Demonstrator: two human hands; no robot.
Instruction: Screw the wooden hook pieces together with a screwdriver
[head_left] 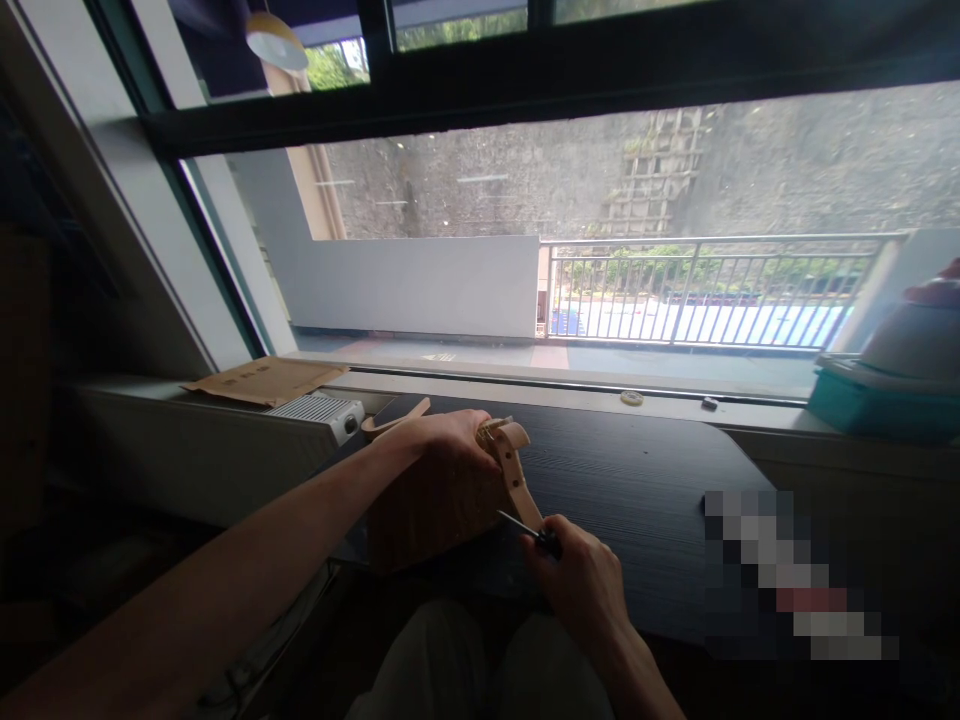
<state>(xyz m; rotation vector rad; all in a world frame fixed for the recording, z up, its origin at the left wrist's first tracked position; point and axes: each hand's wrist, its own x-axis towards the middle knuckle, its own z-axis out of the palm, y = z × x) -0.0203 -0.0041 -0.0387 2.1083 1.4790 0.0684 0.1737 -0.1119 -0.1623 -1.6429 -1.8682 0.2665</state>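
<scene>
A tan leather bag (427, 510) stands on the dark wooden table (645, 480) in front of me. My left hand (450, 440) is closed over the bag's top edge, gripping it where a pale leather strap (516, 470) with a row of holes loops over. My right hand (581, 580) is closed round a small tool with a dark handle and thin metal shaft (525, 528). The tool's tip points at the lower part of the strap. My knees show below the table edge.
A flat piece of cardboard (266, 378) and a grey finned metal box (319, 412) lie on the sill at the left. A teal box (877, 400) sits at the right. A small round object (631, 398) lies by the window. A pixelated patch (795, 570) covers part of the table.
</scene>
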